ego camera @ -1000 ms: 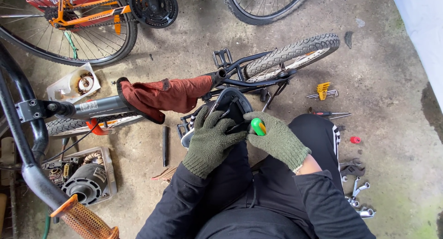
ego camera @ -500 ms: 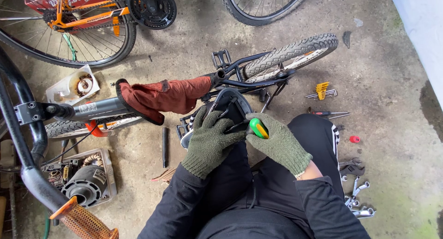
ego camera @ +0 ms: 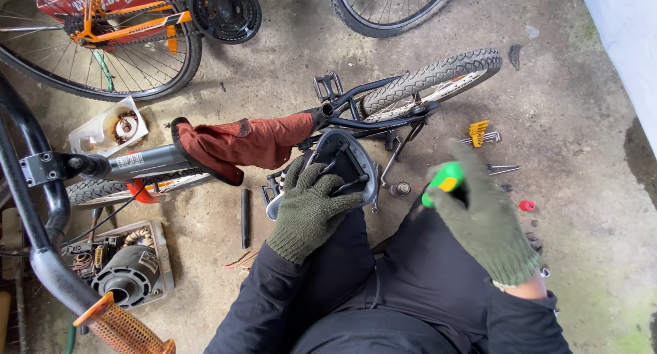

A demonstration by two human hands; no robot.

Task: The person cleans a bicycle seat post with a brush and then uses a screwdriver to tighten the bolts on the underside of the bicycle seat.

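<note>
Trays: white tray [ego camera: 92, 129] held a copper coil; grey tray [ego camera: 162, 253] (near left) held a motor.
Saddle: upturned saddle [ego camera: 342, 166] lay under the left hand [ego camera: 313, 202], fingers pressed on it.
Right hand [ego camera: 484, 214]: fist closed around the green screwdriver [ego camera: 441, 182], right of the saddle.

Both hands gloved in green knit, black sleeves to the wrists. Left hand [ego camera: 311, 207] reaches forward, palm down, fingers spread and curled in a grip. Right hand [ego camera: 482, 220] raised off to the right, blurred, fist closed, bare wrist showing at cuff. Hands well apart.
</note>
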